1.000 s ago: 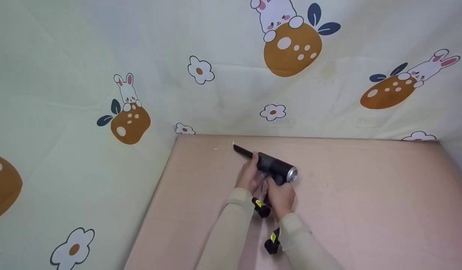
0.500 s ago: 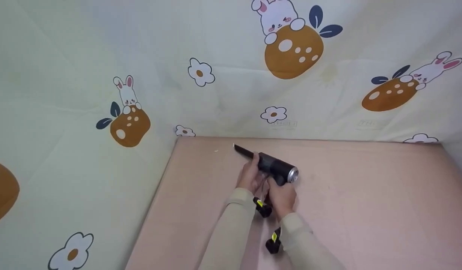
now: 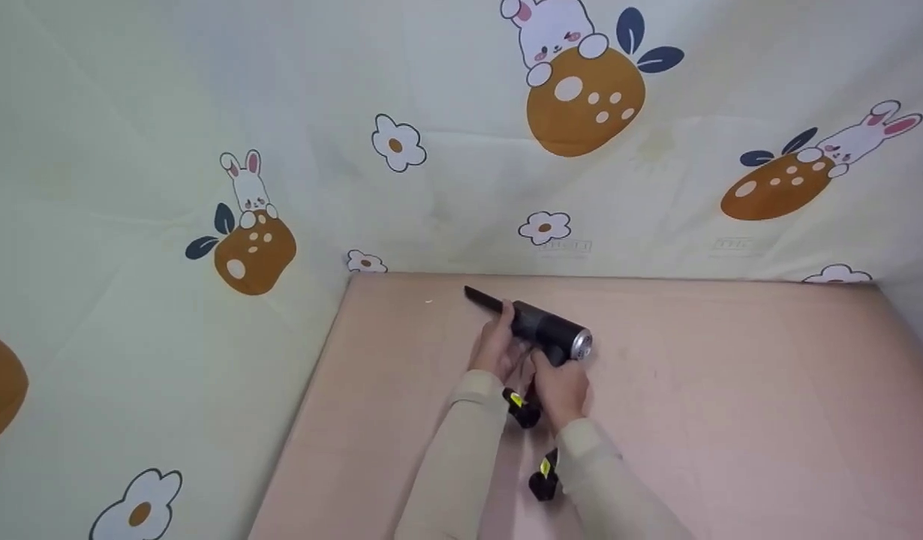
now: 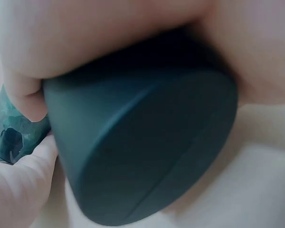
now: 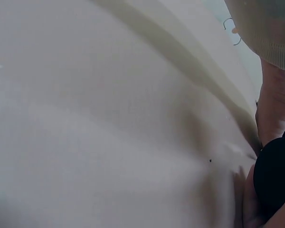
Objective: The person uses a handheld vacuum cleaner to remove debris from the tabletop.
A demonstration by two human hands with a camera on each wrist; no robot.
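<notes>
A black handheld vacuum cleaner (image 3: 548, 330) with a silver rear end lies in both hands over the pink surface. Its slim black nozzle (image 3: 482, 298) points to the far left. My left hand (image 3: 494, 351) holds the front of the body from the left, thumb on top. My right hand (image 3: 563, 386) grips the handle; in the left wrist view fingers wrap the dark handle end (image 4: 156, 152), with a see-through part (image 4: 16, 133) at the left. A tiny white scrap (image 3: 428, 301) lies left of the nozzle tip.
The pink cloth-covered surface (image 3: 732, 405) spreads around both arms. Pale curtains printed with rabbits and flowers stand behind (image 3: 461, 195) and along the left side (image 3: 154, 337). In the right wrist view a small dark speck (image 5: 210, 160) shows on the pale surface.
A white scrap standing at the nozzle tip a second ago shrank and is no longer visible. Both hands and the vacuum cleaner stay nearly in place; the other scrap has not moved.
</notes>
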